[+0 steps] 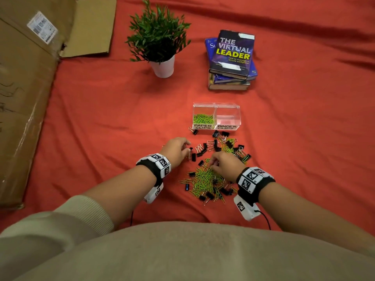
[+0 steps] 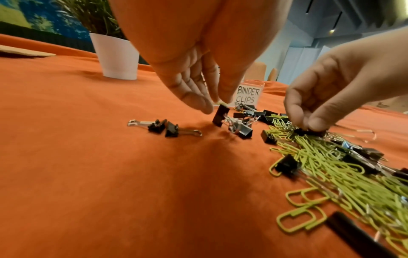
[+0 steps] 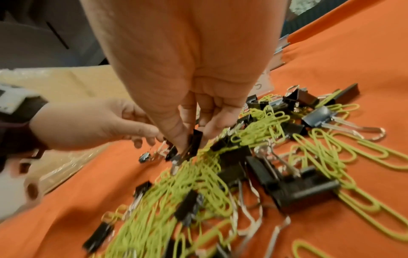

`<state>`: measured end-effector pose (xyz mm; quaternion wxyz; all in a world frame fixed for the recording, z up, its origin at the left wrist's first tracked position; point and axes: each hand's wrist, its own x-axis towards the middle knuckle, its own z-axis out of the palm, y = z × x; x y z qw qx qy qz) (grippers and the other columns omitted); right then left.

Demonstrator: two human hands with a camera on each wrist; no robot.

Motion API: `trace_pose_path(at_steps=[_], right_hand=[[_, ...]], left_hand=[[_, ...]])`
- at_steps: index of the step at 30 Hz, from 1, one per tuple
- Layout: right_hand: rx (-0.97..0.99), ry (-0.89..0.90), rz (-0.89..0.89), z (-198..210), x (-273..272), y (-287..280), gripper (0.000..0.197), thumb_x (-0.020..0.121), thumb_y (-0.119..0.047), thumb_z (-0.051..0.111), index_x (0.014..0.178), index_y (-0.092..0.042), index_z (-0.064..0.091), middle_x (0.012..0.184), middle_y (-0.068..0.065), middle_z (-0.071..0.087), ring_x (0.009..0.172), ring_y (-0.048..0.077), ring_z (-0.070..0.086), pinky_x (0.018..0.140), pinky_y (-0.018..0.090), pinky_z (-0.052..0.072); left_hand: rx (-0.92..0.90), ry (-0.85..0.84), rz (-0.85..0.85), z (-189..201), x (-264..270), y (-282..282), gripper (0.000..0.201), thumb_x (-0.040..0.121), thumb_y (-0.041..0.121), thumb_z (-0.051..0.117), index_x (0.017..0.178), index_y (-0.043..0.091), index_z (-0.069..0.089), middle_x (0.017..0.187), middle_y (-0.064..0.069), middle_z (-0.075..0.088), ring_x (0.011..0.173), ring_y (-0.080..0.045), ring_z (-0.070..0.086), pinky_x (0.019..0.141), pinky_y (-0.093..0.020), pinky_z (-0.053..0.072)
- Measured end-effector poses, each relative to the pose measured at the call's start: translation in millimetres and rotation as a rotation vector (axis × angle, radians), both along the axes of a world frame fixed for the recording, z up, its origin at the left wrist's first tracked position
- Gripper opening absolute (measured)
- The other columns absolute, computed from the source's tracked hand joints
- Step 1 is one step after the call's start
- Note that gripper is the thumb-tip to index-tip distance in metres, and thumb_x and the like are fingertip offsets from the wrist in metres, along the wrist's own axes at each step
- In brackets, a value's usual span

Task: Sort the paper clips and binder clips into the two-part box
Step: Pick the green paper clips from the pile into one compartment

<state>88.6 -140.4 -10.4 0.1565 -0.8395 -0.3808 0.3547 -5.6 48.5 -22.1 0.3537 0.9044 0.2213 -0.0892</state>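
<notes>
The clear two-part box [image 1: 216, 116] stands on the red cloth. Its left half, labelled PAPER CLIPS, holds green paper clips [image 1: 203, 119]; the half labelled BINDER CLIPS [image 2: 247, 95] looks bare. In front of it lies a mixed pile of green paper clips [image 1: 204, 179] and black binder clips [image 1: 217, 146]. At the pile's left edge my left hand [image 1: 187, 149] pinches the top of a tilted black binder clip [image 2: 220, 116] between thumb and fingertips. Over the pile's middle my right hand [image 1: 212, 165] pinches another black binder clip [image 3: 195, 142].
A potted plant [image 1: 160, 37] in a white pot and a stack of books [image 1: 231, 57] stand behind the box. A large cardboard box [image 1: 26, 88] lines the left side. Two binder clips [image 2: 164, 128] lie apart, left of the pile.
</notes>
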Motion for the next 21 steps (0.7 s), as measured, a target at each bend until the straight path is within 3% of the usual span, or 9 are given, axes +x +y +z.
trace_pose_path(at_steps=[4,8,10,14,17,21], right_hand=[[0.043,0.002,-0.107,2,16,7,0.006,0.089,-0.012,0.057,0.089,-0.016,0.06,0.091,0.002,0.065,0.081,0.013,0.063,0.07,0.022,0.054],[0.088,-0.22,-0.054,0,20,17,0.013,0.089,-0.018,0.057,0.1,-0.016,0.064,0.107,0.003,0.057,0.108,0.02,0.046,0.097,0.036,0.043],[0.079,-0.233,0.041,-1,10,23,0.017,0.089,-0.017,0.055,0.105,-0.018,0.063,0.111,0.004,0.054,0.115,0.021,0.042,0.102,0.039,0.04],[0.005,-0.168,0.185,-12,-12,32,0.024,0.089,-0.015,0.053,0.111,-0.013,0.062,0.113,0.008,0.052,0.119,0.024,0.041,0.097,0.038,0.044],[-0.021,-0.161,0.176,-19,-16,33,0.026,0.089,-0.015,0.054,0.113,-0.007,0.06,0.114,0.011,0.051,0.117,0.026,0.043,0.098,0.036,0.043],[-0.017,-0.145,0.101,-20,-8,31,0.021,0.087,-0.012,0.055,0.106,-0.006,0.058,0.111,0.011,0.052,0.111,0.026,0.046,0.093,0.036,0.045]], left_hand=[[0.073,-0.016,-0.05,-1,-7,-4,0.015,0.087,0.019,0.061,0.101,0.016,0.062,0.101,-0.001,0.055,0.089,-0.017,0.057,0.085,-0.034,0.05],[0.084,0.067,-0.347,-1,-19,-19,0.015,0.081,0.016,0.06,0.095,0.02,0.065,0.099,-0.001,0.056,0.092,-0.02,0.058,0.083,-0.035,0.049],[0.089,0.1,-0.454,-4,-24,-23,0.021,0.079,0.013,0.06,0.098,0.019,0.067,0.103,-0.003,0.057,0.096,-0.022,0.058,0.083,-0.037,0.05],[0.122,0.142,-0.536,-9,-27,-28,0.03,0.08,0.015,0.063,0.11,0.015,0.064,0.114,-0.009,0.055,0.106,-0.028,0.055,0.087,-0.041,0.048],[0.17,0.156,-0.517,-11,-26,-32,0.031,0.083,0.015,0.063,0.113,0.007,0.058,0.116,-0.012,0.054,0.109,-0.03,0.053,0.089,-0.041,0.045],[0.123,0.133,-0.454,-11,-26,-30,0.022,0.083,0.015,0.065,0.102,0.006,0.056,0.109,-0.011,0.058,0.103,-0.028,0.054,0.084,-0.035,0.042]])
